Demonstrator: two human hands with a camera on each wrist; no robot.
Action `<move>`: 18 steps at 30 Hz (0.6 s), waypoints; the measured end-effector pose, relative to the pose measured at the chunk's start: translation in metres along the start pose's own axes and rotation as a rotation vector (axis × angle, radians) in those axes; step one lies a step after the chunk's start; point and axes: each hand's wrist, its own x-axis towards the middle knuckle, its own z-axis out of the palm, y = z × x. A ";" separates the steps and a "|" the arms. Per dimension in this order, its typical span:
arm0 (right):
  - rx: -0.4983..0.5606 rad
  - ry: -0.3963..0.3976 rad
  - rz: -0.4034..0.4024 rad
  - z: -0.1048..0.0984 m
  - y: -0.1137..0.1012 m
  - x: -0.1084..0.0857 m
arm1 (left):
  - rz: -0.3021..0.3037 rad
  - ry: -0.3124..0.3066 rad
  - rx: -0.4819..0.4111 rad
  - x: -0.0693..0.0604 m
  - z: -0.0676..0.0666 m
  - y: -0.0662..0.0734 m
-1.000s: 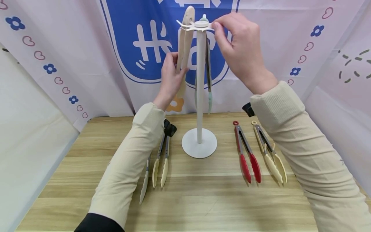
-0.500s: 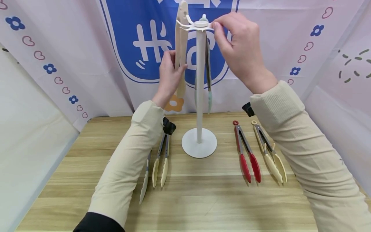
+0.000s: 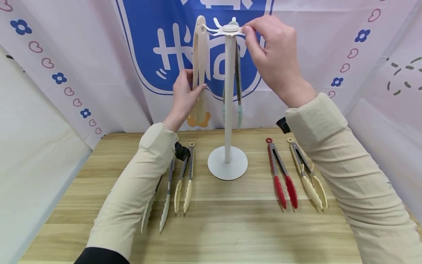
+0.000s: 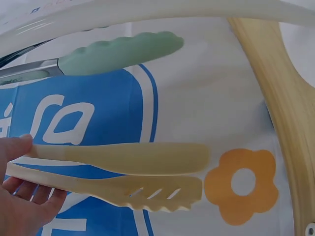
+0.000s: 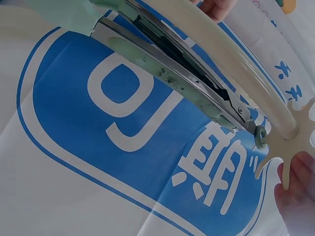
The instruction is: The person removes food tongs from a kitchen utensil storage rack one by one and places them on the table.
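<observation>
At right on the counter (image 3: 244, 227) lie red tongs (image 3: 280, 161), while farther off the right hand (image 3: 275, 47) pinches the rack (image 3: 228, 102) by its top, apparently to steady it, and the left hand (image 3: 184, 90) grips beige tongs (image 3: 203, 47) upright at left.

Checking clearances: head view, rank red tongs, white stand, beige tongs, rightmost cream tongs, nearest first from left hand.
1. Beige tongs: in the left hand.
2. White stand: right of that hand.
3. Red tongs: right of the stand.
4. Rightmost cream tongs: past the red.
</observation>
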 end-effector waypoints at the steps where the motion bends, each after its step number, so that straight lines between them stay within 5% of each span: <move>1: -0.003 -0.001 -0.002 0.000 0.000 0.000 | 0.002 0.000 -0.001 -0.001 -0.001 -0.001; 18: -0.006 0.003 -0.012 0.001 0.001 0.000 | 0.004 -0.075 0.049 -0.022 -0.019 -0.007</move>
